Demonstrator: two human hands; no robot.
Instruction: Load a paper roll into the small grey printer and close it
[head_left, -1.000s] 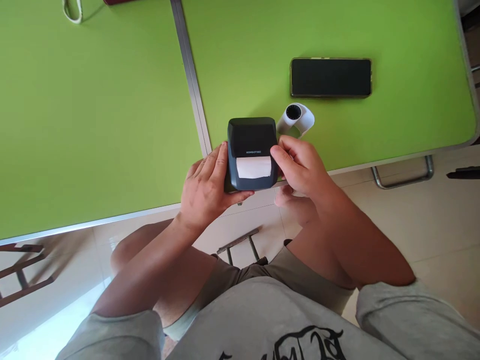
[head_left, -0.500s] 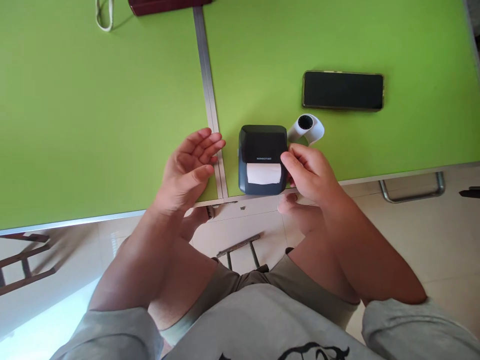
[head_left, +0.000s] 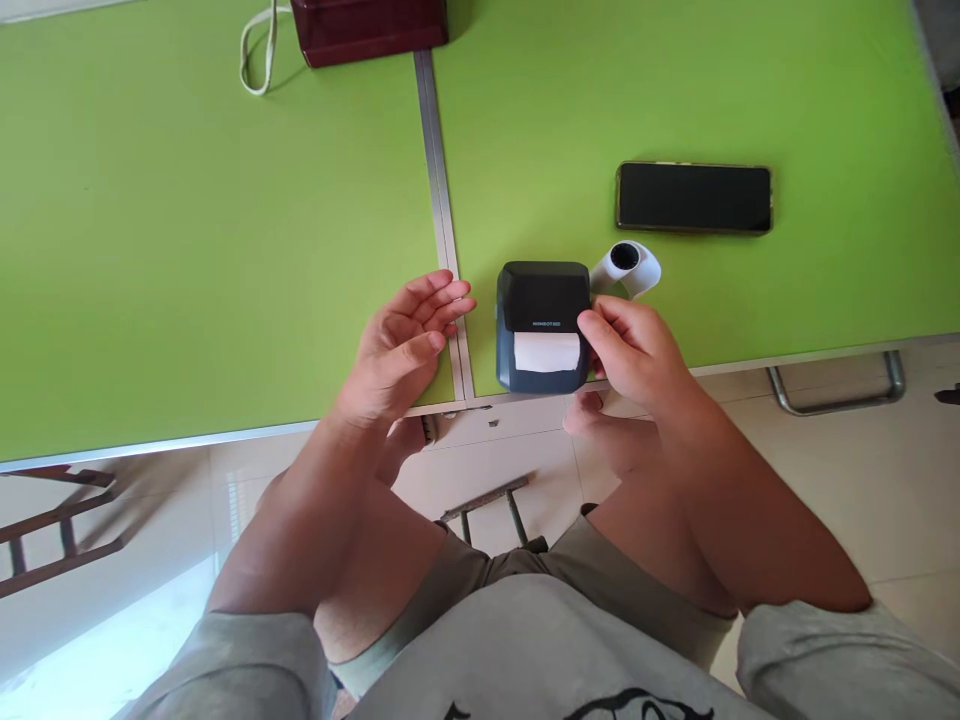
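A small dark label printer [head_left: 546, 300] stands near the front edge of the green table, with a strip of white paper [head_left: 547, 352] coming out of its front. My right hand [head_left: 634, 345] grips the printer's right side, thumb on the near corner and the other fingers partly hidden behind it. Left of the printer, my left hand [head_left: 405, 350] is palm up with its fingers apart, holding nothing and not touching the printer. Just behind my right hand is a roll of white paper [head_left: 646, 270] with a dark core, its end curling loose.
A black phone [head_left: 694, 197] lies at the back right. Near the top, a dark red box [head_left: 369, 30] sits beside a looped white cord [head_left: 259, 72]. A metal seam [head_left: 439, 170] crosses the green table [head_left: 187, 230]; its front edge runs below my hands.
The whole view has shifted, so everything appears slightly further right and lower, with more of the red box showing. Both hands keep their poses, and the printer stays in my right hand's grip.
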